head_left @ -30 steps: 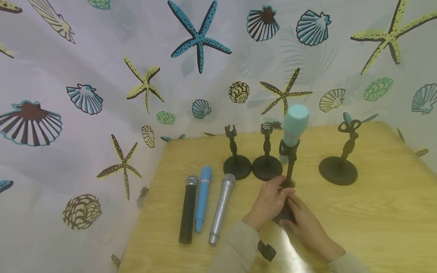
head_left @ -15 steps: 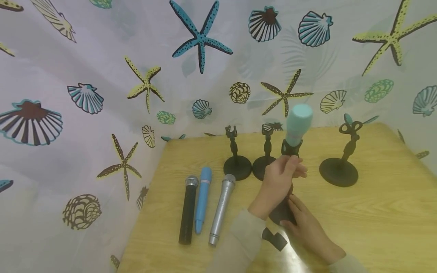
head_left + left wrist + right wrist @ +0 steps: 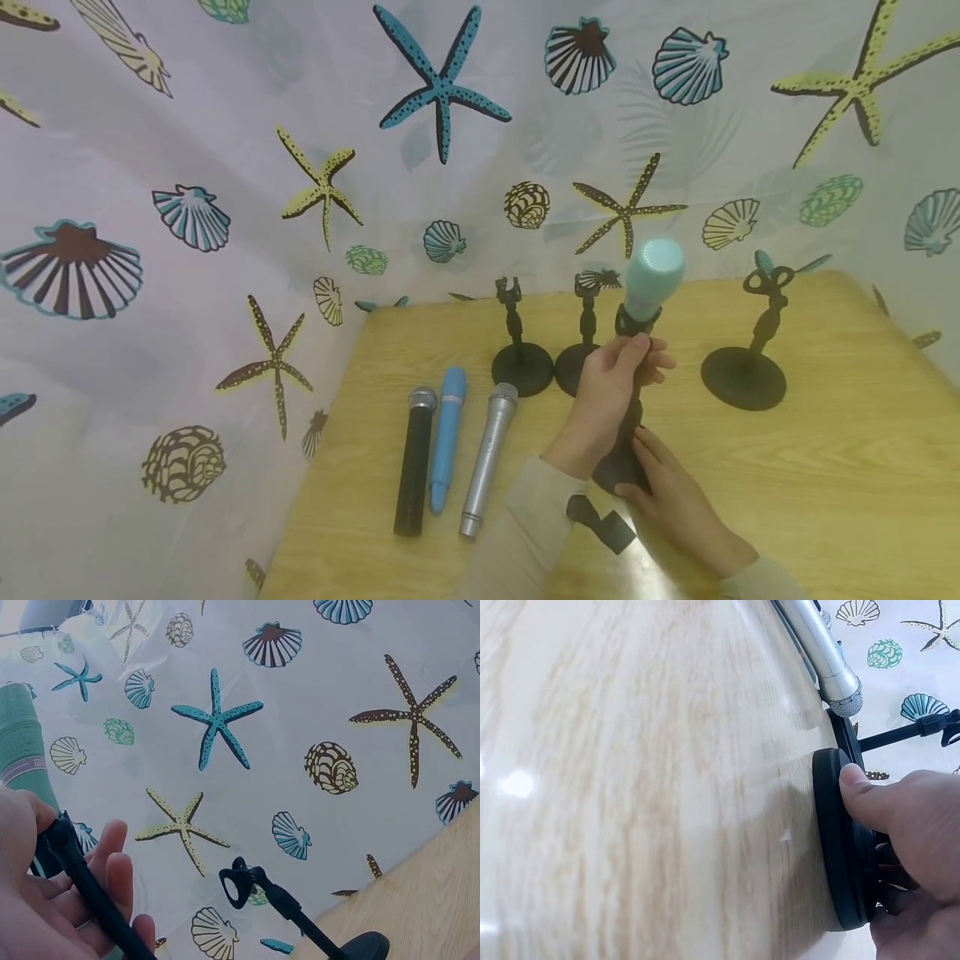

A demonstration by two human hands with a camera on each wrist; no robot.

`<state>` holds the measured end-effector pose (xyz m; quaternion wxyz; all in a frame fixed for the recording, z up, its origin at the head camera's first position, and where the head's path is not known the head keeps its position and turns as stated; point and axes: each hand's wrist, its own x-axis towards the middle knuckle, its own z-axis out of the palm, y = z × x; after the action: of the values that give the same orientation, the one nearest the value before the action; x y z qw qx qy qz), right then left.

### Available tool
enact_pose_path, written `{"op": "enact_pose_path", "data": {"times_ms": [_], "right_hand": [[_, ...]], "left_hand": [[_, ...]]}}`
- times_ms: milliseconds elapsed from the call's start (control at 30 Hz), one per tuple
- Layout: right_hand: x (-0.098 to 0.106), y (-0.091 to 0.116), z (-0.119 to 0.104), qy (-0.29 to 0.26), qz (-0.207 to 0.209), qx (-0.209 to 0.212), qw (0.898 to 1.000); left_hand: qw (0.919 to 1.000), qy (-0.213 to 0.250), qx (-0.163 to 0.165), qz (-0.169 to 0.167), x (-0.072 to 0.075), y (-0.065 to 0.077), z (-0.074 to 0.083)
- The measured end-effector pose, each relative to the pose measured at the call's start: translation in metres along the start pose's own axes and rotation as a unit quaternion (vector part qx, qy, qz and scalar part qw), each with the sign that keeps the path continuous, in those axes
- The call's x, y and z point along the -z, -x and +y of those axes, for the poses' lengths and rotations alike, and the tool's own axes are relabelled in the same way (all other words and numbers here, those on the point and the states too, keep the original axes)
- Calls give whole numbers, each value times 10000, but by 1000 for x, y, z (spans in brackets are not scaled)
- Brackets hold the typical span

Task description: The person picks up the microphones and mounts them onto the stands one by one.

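Note:
A teal microphone [image 3: 654, 279] stands tilted in the clip of a black desktop microphone stand [image 3: 621, 468] in the head view. My left hand [image 3: 606, 387] holds this stand just below the clip. In the left wrist view the thumb lies by the stand's joint and the fingers curl behind its pole [image 3: 101, 900]. My right hand [image 3: 678, 504] grips the round base. The right wrist view shows its thumb [image 3: 855, 780] on top of the base [image 3: 832, 847], with the fingers partly hidden at the far side. The microphone's lower end is mostly hidden behind my left hand.
To the left lie a black microphone [image 3: 413, 471], a blue microphone [image 3: 446, 442] and a silver microphone [image 3: 487, 467]. Two stands, one left [image 3: 521, 369] and one partly covered [image 3: 572, 367], stand behind. Another stand [image 3: 742, 377] is at right. A patterned curtain [image 3: 480, 192] borders the table.
My left hand has risen from the lower pole to just below the clip. The microphone has shifted slightly right with the stand's top. My right hand stays on the base.

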<state>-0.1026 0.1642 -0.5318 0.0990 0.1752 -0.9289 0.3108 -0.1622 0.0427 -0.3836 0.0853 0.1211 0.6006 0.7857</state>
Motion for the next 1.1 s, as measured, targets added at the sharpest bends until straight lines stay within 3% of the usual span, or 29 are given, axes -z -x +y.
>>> {"op": "enact_pose_path", "data": {"times_ms": [300,467,633,833,1100], "right_hand": [[0,1,0,36,16,5,10000],[-3,1,3,67,92,74,9999],[-5,1,4,89,181,147,9997],[-5,2,3,40,132,62,9999],[-6,2,3,75,359,266,9990]], "left_hand": [[9986,-188,-358,-326,2,1,-1],[9914,-891,-854,-435,6,-2,-8],[9796,-1525,-1288,-242,6,-5,-14],[9718,-1763,-1568,38,2,-5,-17],[9651,-2101,-1558,84,2,-1,-18]]}}
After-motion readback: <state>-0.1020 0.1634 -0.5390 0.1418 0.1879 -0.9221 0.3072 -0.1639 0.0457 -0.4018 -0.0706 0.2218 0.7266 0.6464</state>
